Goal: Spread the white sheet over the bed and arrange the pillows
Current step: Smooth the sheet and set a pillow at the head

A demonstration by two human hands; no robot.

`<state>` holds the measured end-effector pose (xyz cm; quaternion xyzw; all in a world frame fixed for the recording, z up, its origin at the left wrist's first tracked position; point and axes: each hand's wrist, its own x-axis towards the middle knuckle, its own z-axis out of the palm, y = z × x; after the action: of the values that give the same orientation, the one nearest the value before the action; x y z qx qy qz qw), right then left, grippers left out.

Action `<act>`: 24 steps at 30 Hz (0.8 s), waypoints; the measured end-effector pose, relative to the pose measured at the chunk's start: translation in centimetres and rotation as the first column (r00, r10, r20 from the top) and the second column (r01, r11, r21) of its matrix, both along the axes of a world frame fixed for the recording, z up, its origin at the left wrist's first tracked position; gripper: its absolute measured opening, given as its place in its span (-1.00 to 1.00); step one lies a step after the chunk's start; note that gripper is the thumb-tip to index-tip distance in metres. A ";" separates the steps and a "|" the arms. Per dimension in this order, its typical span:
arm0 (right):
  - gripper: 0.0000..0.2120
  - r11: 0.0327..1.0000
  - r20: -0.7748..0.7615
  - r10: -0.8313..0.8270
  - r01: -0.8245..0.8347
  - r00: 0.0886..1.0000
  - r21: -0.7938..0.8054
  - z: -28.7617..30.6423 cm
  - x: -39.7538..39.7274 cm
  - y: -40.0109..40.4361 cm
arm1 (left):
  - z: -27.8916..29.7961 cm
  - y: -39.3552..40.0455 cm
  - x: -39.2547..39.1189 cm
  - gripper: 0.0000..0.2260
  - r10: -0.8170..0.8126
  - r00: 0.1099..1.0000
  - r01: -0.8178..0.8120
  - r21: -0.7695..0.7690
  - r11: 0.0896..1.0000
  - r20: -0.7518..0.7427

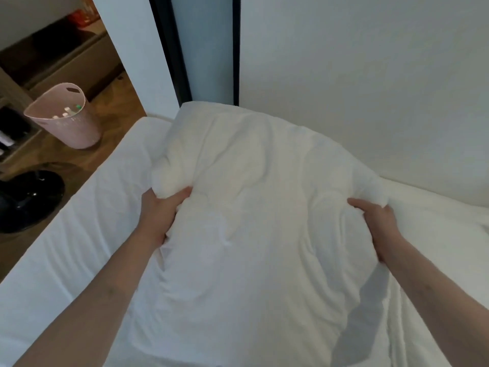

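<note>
- We hold one large, soft white fabric pillow (pixel 254 202) in front of us with both hands, above the bed (pixel 79 234).
- The left hand (pixel 161 210) takes the pillow at its left edge. The grip is clenched: the thumb lies across the front face and the remaining fingers are curled into the cloth, which bunches above the knuckles.
- The right hand (pixel 375 221) takes the pillow at its right edge. The grip is likewise clenched on the cloth, with the thumb on the front and the fingers wrapped round the edge; the fingertips are hidden behind the fabric.
- Both forearms are bare and extend from the lower corners of the view to the pillow.
- The pillow's far corner rises to the base of the dark vertical frame (pixel 169 49) on the wall. Its lower part hangs toward us and casts a grey shadow on the bedding at lower right.
- The white sheet (pixel 66 260) covers the bed on the left side, with shallow wrinkles. The sheet also shows to the right of the pillow, beside the plain white wall (pixel 370 75).
- On the wooden floor (pixel 111 123) left of the bed stands a pale pink perforated plastic basket (pixel 66 117), with small items inside.
- A glossy black round object (pixel 29 200) lies on the floor nearer to us than the basket; we cannot tell what it is.
</note>
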<state>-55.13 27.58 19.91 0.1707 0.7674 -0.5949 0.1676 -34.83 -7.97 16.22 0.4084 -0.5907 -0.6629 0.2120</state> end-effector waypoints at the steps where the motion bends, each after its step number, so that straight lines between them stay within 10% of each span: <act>1: -0.79 1.000 -0.024 0.013 -0.012 1.000 0.021 1.4 -0.7 0.7 | 0.4 0.7 -0.8 -0.71 -0.002 1.000 0.003 0.035 0.999 -0.021; 8: -0.80 0.984 -0.076 0.000 0.014 0.997 0.175 -0.9 -4.7 7.9 | -6.4 6.0 -5.7 -0.29 -0.227 0.953 0.161 0.299 0.941 0.201; 11: -0.21 0.883 0.169 0.118 -0.182 0.978 0.432 -8.7 -3.3 11.7 | -13.2 7.8 -4.9 0.13 -0.432 0.757 0.336 0.275 0.901 0.491; 17: -0.01 0.442 0.491 0.475 -0.680 0.731 0.585 -20.2 5.7 14.7 | -19.1 12.1 -1.0 -0.25 -0.487 0.553 0.537 0.158 0.829 0.676; 24: -0.17 0.532 0.070 0.704 -0.591 0.707 0.606 -18.8 4.7 6.3 | -15.7 14.1 1.4 -0.76 -0.298 0.775 0.475 -0.201 0.857 0.558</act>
<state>-50.42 33.87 1.12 -0.1395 0.9307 -0.2340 0.2441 -33.41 6.15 0.50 0.3942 -0.7997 -0.4520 -0.0287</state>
